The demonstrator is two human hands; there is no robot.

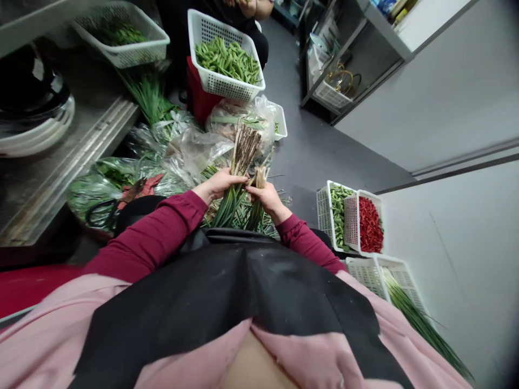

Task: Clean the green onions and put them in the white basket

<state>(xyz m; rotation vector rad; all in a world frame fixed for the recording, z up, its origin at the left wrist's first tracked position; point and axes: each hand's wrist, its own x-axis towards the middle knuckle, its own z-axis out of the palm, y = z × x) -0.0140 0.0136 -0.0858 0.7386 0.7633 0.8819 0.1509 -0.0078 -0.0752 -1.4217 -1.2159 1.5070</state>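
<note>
A thick bunch of green stalks (245, 147) sits in the left hand (221, 182), between thumb and fingers. That grip is closed, just below the brown root ends, which stick out beyond it, away from the body; the green leaves trail back from it toward the black apron (243, 286). A thinner bunch with pale ends (260, 177) is in the right hand (268, 199), its grip also closed, the pale tips poking past the fingers and the greens running back below. The two hands are near each other; whether the thumbs touch I can't tell.

Under them lie loose stalks (268, 224). Just beyond is a clear plastic bag (219, 114), then a white basket of green pods (206, 81). Well off to the right stand baskets of green peppers (339, 210) and red peppers (370, 224).
</note>
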